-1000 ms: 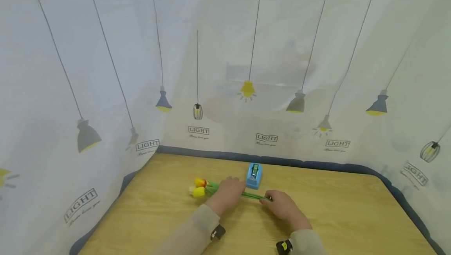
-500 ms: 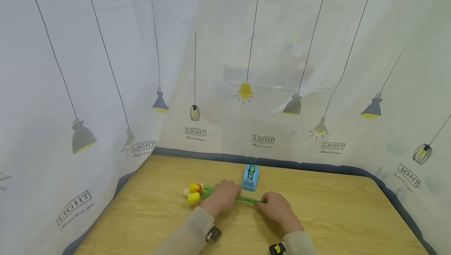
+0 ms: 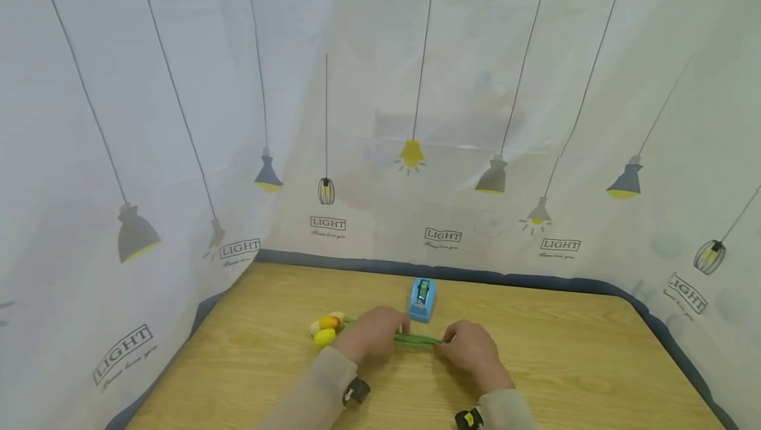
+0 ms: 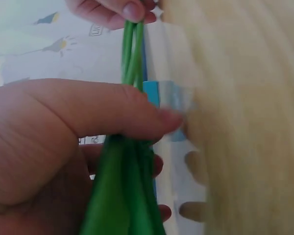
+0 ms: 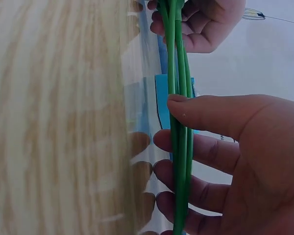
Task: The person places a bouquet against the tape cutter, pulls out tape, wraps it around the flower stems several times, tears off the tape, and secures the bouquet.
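Note:
A small bunch of artificial tulips (image 3: 325,337), yellow, orange-yellow and pale, lies sideways just above the wooden table, heads to the left. My left hand (image 3: 376,332) holds the bunch below the heads. In the left wrist view, the thumb (image 4: 122,110) crosses the green leaves (image 4: 122,191) and the fingers sit behind them. Toward the lower ends, my right hand (image 3: 472,351) pinches the green stems (image 5: 180,142), thumb in front and fingers behind. The cut ends are hidden in that hand. Beyond the hands stands a light-blue tape dispenser (image 3: 421,300).
The wooden table (image 3: 571,351) has a dark blue edging (image 3: 535,279) along its back and sides. A pale curtain (image 3: 380,73) printed with hanging lamps rises around it. Black wrist cameras (image 3: 357,392) sit at both sleeves.
The view has shifted slightly. My left hand has changed its hold on the bunch, and its thumb side lifts more. The flower heads have turned a little. My right hand now covers the stem ends.

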`<action>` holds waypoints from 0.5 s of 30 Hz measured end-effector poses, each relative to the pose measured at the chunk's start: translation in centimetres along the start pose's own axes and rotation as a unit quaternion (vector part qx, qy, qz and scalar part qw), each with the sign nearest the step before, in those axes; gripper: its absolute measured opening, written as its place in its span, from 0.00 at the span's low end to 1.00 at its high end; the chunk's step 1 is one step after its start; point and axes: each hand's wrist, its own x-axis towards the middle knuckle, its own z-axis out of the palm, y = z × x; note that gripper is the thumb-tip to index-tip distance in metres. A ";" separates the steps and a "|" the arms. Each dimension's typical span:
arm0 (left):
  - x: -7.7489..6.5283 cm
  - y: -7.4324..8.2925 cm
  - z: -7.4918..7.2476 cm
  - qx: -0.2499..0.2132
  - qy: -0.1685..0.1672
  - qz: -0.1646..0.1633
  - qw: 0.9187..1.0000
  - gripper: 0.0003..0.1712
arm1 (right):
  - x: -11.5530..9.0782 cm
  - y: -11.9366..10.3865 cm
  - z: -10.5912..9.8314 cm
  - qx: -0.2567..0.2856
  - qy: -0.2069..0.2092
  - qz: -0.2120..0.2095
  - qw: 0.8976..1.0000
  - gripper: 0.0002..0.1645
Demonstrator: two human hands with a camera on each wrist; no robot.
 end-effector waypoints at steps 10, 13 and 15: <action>0.3 -0.5 -0.3 -0.012 -0.002 0.023 1.000 0.27 | -0.2 -0.2 -0.4 -0.003 -0.004 0.005 1.000 0.13; 0.3 -0.4 -0.3 -0.024 -0.004 0.023 0.999 0.30 | -0.2 -0.3 -0.5 0.001 -0.015 0.009 1.000 0.13; 0.2 -0.4 -0.3 -0.028 -0.005 0.024 0.999 0.31 | -0.3 -0.4 -0.7 0.002 -0.019 0.012 1.000 0.13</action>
